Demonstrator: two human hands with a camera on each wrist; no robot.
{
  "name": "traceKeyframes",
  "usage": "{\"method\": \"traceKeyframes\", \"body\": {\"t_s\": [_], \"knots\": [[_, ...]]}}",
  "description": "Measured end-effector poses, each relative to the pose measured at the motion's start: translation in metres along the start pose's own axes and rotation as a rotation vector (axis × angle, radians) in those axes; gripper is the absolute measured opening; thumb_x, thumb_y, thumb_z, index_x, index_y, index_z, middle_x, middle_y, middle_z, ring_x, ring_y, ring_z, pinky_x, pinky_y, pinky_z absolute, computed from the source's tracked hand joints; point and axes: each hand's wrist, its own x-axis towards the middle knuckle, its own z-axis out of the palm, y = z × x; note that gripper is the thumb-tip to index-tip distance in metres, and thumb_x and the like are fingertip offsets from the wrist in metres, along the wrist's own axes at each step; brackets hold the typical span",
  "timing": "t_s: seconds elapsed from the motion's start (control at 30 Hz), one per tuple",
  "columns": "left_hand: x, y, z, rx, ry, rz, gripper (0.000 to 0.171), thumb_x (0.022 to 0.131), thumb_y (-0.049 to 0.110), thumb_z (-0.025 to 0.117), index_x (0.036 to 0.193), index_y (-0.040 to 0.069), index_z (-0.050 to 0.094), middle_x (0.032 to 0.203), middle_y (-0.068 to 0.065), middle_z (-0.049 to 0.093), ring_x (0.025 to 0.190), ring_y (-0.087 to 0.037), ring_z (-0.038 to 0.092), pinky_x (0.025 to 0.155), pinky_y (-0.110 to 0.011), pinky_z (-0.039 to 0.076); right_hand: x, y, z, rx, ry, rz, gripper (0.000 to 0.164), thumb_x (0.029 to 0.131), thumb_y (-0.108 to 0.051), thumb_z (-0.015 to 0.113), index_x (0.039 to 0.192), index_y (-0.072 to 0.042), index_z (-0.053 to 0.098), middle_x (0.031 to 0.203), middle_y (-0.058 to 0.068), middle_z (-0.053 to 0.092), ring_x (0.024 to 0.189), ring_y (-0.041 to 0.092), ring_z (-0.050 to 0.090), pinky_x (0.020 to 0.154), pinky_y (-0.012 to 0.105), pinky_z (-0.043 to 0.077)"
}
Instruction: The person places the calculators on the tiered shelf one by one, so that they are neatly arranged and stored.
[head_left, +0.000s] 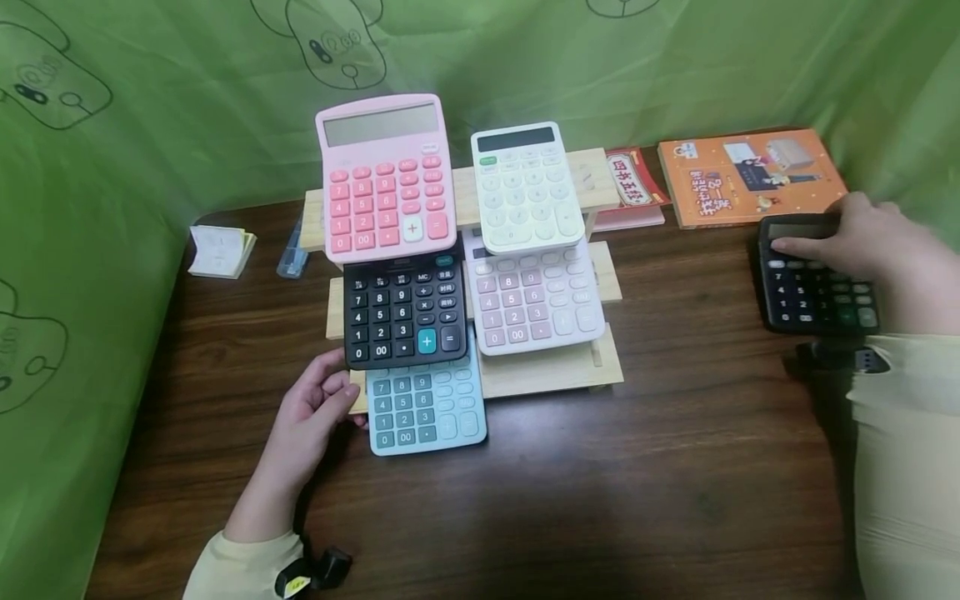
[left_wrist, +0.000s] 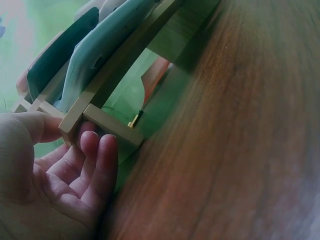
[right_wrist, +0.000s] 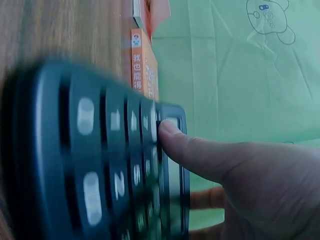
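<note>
A tiered wooden rack [head_left: 555, 379] carries several calculators. On its left side stand a pink calculator [head_left: 386, 179], a black one with a teal plus key [head_left: 406, 312] and a light blue one [head_left: 425, 408]; on its right, a white calculator [head_left: 527, 187] above a pale lilac one [head_left: 534, 292]. My left hand [head_left: 318, 408] pinches the rack's lower left corner between thumb and fingers, as the left wrist view shows too. At the far right my right hand [head_left: 870, 237] grips another black calculator [head_left: 821, 287] by its display end, thumb on the front, fingers behind.
An orange book [head_left: 750, 179] lies at the back right. Beside it, a red booklet [head_left: 636, 179] shows partly behind the rack. A small white pad [head_left: 221, 252] and a blue translucent item [head_left: 294, 254] lie at the back left. Green cloth [head_left: 525, 58] hangs around the dark wooden table [head_left: 637, 500].
</note>
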Motion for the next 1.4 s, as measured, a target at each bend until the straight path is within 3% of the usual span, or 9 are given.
{"method": "traceKeyframes", "body": {"t_s": [0.2, 0.47, 0.67, 0.87, 1.07, 1.23, 1.33, 1.4], "knots": [[0.000, 0.000, -0.001, 0.007, 0.000, 0.006, 0.041, 0.102, 0.009, 0.048, 0.142, 0.008, 0.040, 0.088, -0.018, 0.062, 0.071, -0.028, 0.062, 0.063, -0.037, 0.059, 0.001, -0.010, -0.001, -0.041, -0.023, -0.143, 0.101, 0.085, -0.074, 0.045, 0.137, 0.011, 0.031, 0.124, 0.042, 0.036, 0.105, 0.057, 0.039, 0.086, 0.072, 0.034], [0.000, -0.001, -0.001, 0.007, -0.001, -0.008, 0.042, 0.102, 0.010, 0.049, 0.142, 0.009, 0.039, 0.090, -0.018, 0.061, 0.072, -0.028, 0.063, 0.064, -0.037, 0.059, -0.001, -0.030, 0.000, -0.073, -0.105, -0.261, 0.098, 0.088, -0.072, 0.043, 0.142, 0.009, 0.031, 0.137, 0.041, 0.032, 0.117, 0.060, 0.034, 0.093, 0.074, 0.027], [0.000, -0.001, -0.001, -0.004, -0.004, -0.006, 0.042, 0.102, 0.010, 0.049, 0.142, 0.009, 0.040, 0.091, -0.019, 0.062, 0.071, -0.027, 0.063, 0.063, -0.037, 0.059, -0.006, -0.048, 0.003, -0.047, -0.127, -0.299, 0.092, 0.091, -0.067, 0.045, 0.142, 0.008, 0.035, 0.137, 0.040, 0.034, 0.117, 0.058, 0.036, 0.094, 0.073, 0.027], [0.000, -0.001, -0.001, -0.005, -0.006, -0.006, 0.042, 0.102, 0.011, 0.049, 0.142, 0.009, 0.039, 0.092, -0.018, 0.062, 0.072, -0.027, 0.063, 0.063, -0.037, 0.059, -0.014, -0.065, 0.007, -0.042, -0.171, -0.352, 0.084, 0.091, -0.064, 0.048, 0.138, 0.005, 0.042, 0.128, 0.036, 0.046, 0.103, 0.047, 0.048, 0.085, 0.067, 0.039], [0.001, -0.002, -0.002, 0.000, -0.004, 0.002, 0.042, 0.102, 0.011, 0.049, 0.142, 0.010, 0.039, 0.092, -0.018, 0.063, 0.071, -0.028, 0.063, 0.063, -0.037, 0.059, -0.020, -0.078, 0.010, 0.009, -0.218, -0.355, 0.077, 0.095, -0.056, 0.048, 0.143, 0.004, 0.038, 0.130, 0.038, 0.043, 0.115, 0.056, 0.042, 0.090, 0.071, 0.035], [0.002, -0.002, -0.002, 0.007, -0.006, 0.001, 0.041, 0.102, 0.011, 0.049, 0.142, 0.010, 0.040, 0.093, -0.018, 0.063, 0.070, -0.028, 0.063, 0.063, -0.037, 0.059, -0.026, -0.090, 0.014, 0.024, -0.183, -0.421, 0.059, 0.098, -0.047, 0.050, 0.136, -0.001, 0.049, 0.119, 0.029, 0.055, 0.109, 0.048, 0.050, 0.086, 0.067, 0.040], [0.001, -0.002, -0.002, 0.007, -0.008, -0.001, 0.041, 0.102, 0.010, 0.049, 0.142, 0.009, 0.040, 0.093, -0.018, 0.063, 0.070, -0.028, 0.063, 0.063, -0.037, 0.059, -0.033, -0.102, 0.017, 0.019, -0.166, -0.432, 0.063, 0.096, -0.054, 0.049, 0.135, -0.005, 0.050, 0.124, 0.028, 0.054, 0.113, 0.047, 0.049, 0.088, 0.067, 0.039], [0.001, -0.002, -0.001, 0.005, -0.006, -0.002, 0.041, 0.102, 0.010, 0.049, 0.142, 0.009, 0.039, 0.094, -0.018, 0.063, 0.071, -0.028, 0.063, 0.063, -0.037, 0.059, -0.040, -0.113, 0.018, -0.007, -0.165, -0.425, 0.078, 0.092, -0.064, 0.047, 0.142, -0.005, 0.043, 0.135, 0.031, 0.044, 0.121, 0.052, 0.041, 0.092, 0.071, 0.034]]}}
